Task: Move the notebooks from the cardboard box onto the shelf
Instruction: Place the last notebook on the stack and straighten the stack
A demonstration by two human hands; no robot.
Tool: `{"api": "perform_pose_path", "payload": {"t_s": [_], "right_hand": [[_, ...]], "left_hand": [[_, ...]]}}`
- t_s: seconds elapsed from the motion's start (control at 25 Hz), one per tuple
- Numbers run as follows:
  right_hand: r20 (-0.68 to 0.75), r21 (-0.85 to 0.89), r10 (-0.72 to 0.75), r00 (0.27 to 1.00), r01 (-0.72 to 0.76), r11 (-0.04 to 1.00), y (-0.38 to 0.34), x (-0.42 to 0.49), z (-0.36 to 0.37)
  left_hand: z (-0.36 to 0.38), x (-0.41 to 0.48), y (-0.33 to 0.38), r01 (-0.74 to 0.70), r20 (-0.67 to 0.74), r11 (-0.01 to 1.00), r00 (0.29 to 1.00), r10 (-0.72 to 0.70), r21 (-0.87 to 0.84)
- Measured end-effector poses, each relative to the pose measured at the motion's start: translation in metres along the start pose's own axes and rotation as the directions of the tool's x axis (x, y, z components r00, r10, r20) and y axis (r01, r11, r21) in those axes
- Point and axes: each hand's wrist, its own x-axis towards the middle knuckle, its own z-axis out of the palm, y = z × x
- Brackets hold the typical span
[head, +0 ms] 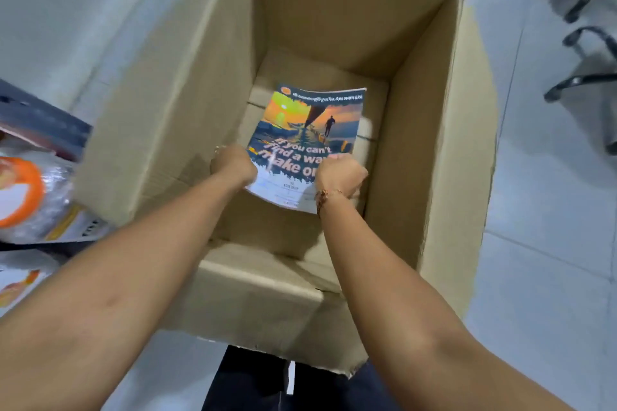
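Note:
A large open cardboard box (pixel 337 20) stands on the floor in front of me. Inside it, a notebook (pixel 310 123) with a sunset cover and the words "If you can't find a way, make one" is lifted a little off the bottom, its near edge raised. My left hand (pixel 233 165) grips its near left edge. My right hand (pixel 340 173), with a bracelet at the wrist, grips its near right edge. Both arms reach down into the box. The shelf is not in view.
At the left edge lie a dark board (pixel 40 120), a plastic-wrapped pack with an orange ring (pixel 23 190) and other packets. Black chair legs (pixel 584 33) stand at the top right on the pale tiled floor (pixel 547 243).

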Motion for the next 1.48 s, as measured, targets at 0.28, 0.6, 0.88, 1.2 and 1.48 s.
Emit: {"api": "perform_pose_path", "payload": {"t_s": [0.28, 0.6, 0.88, 1.2, 1.48], "right_hand": [[-0.354, 0.528, -0.464, 0.812, 0.583, 0.617, -0.086, -0.154, -0.041], [-0.213, 0.851, -0.902, 0.375, 0.524, 0.017, -0.211, -0.41, -0.06], [-0.06, 0.683, -0.986, -0.158, 0.714, -0.156, -0.35, -0.557, -0.057], [0.355, 0.273, -0.862, -0.362, 0.922, -0.274, -0.386, -0.578, -0.01], [0.341, 0.292, -0.845, -0.413, 0.9, -0.323, -0.375, -0.585, -0.022]], "left_hand": [[-0.149, -0.151, -0.085, -0.343, -0.622, 0.881, 0.779, 0.073, -0.327], [-0.301, -0.354, -0.247, -0.328, -0.961, 0.912, -0.041, -0.275, -0.247], [-0.431, -0.401, -0.326, -0.101, -0.898, 0.9, -0.081, -0.432, -0.424], [-0.457, -0.376, -0.365, 0.151, -0.739, 0.756, 0.163, -0.654, -0.636], [-0.459, -0.372, -0.369, 0.064, -0.781, 0.783, 0.061, -0.622, -0.618]]}}
